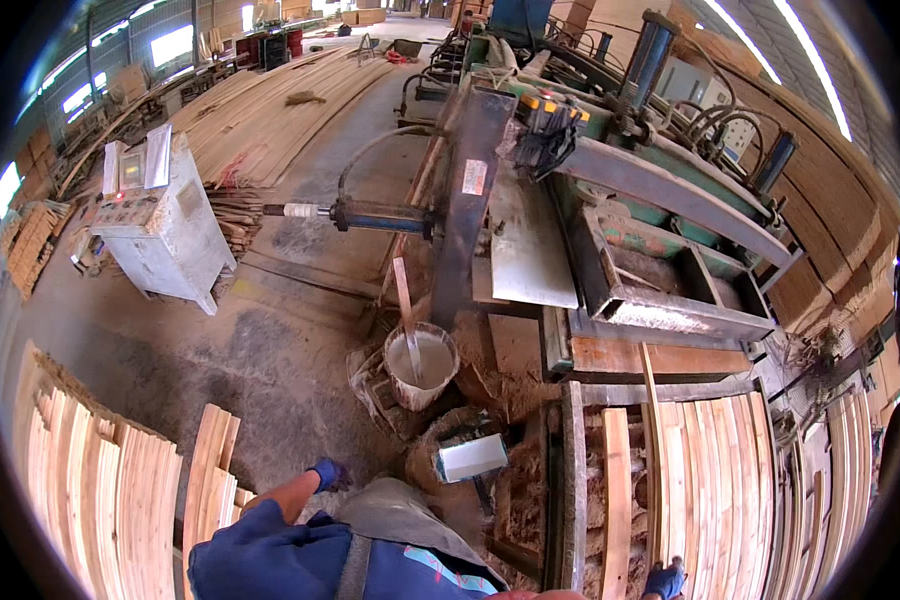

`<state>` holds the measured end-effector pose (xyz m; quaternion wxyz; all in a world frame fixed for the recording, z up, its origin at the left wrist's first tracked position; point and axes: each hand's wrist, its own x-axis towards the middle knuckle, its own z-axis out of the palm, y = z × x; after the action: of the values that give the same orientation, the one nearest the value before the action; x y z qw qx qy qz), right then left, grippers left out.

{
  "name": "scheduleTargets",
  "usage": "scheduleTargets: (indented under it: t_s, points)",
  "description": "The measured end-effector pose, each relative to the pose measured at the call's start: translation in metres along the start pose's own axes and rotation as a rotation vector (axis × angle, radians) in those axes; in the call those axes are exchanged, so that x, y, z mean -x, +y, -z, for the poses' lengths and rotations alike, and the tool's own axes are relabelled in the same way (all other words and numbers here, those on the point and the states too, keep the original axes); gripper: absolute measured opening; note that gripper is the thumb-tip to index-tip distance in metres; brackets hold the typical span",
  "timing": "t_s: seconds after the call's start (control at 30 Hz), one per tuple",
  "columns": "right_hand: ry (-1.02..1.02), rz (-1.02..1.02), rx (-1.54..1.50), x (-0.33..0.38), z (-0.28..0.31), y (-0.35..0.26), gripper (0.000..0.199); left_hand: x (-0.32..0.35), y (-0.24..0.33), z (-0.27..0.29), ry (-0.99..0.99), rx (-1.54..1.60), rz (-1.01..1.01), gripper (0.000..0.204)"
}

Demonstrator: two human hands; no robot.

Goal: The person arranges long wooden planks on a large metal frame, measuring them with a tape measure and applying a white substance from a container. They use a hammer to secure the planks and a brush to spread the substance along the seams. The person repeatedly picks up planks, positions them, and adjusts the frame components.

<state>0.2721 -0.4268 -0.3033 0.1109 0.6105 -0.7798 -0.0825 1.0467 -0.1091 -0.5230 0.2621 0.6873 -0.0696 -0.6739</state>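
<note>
My right hand (664,578), in a blue and dark glove, grips the near end of a long wooden strip (651,440). That strip reaches farther forward than its neighbours, over the far bar of the metal frame (575,480). Just right of it, several pale wooden strips (720,470) lie side by side, and a single separate strip (616,490) lies to the left. My left hand (328,474), also gloved, hangs low beside the grey apron (400,515) and appears to hold nothing. Its fingers are too dark and small to make out.
Ahead stands a large press machine (670,190) with cylinders and hoses. A bucket (420,370) with a stick in it and a white-topped box (472,458) stand before me. Timber stacks (100,470) lie left, near a control cabinet (170,230). Sawdust covers parts of the machine.
</note>
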Motion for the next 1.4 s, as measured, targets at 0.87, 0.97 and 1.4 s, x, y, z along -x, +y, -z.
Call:
scheduleTargets:
  t_s: [0.87,0.97,1.4]
  points:
    - [-0.057,-0.363,-0.409,0.046,-0.008,0.159,0.076,-0.029,0.07,-0.102,-0.031,0.109,0.197,0.045]
    - [-0.06,-0.24,-0.367,0.008,-0.032,0.164,0.04,-0.026,0.078,-0.124,-0.03,0.097,0.1,0.043]
    - [0.128,-0.24,-0.458,-0.014,-0.067,0.193,0.05,0.049,0.033,-0.117,0.209,0.065,0.16,0.037]
